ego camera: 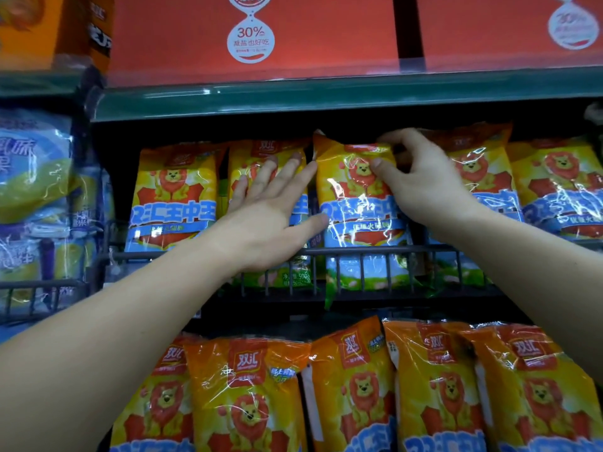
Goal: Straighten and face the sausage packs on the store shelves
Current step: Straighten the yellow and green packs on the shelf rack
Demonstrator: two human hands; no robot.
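Yellow-and-orange sausage packs with a lion picture stand in a row on the middle shelf behind a black wire rail (359, 251). My right hand (421, 177) pinches the upper right edge of the centre pack (355, 203), thumb on its front and fingers over its top. That pack stands upright, slightly forward of its neighbours. My left hand (270, 210) lies flat with fingers spread against the second pack from the left (248, 161), its thumb touching the centre pack's left edge. Another pack (173, 194) stands at the far left.
More lion packs (437, 386) fill the lower shelf, leaning at slight angles. Red boxes (254, 34) sit on the green top shelf (293, 99). Blue-and-green bags (32, 171) hang in the bay to the left. More packs (554, 187) stand to the right.
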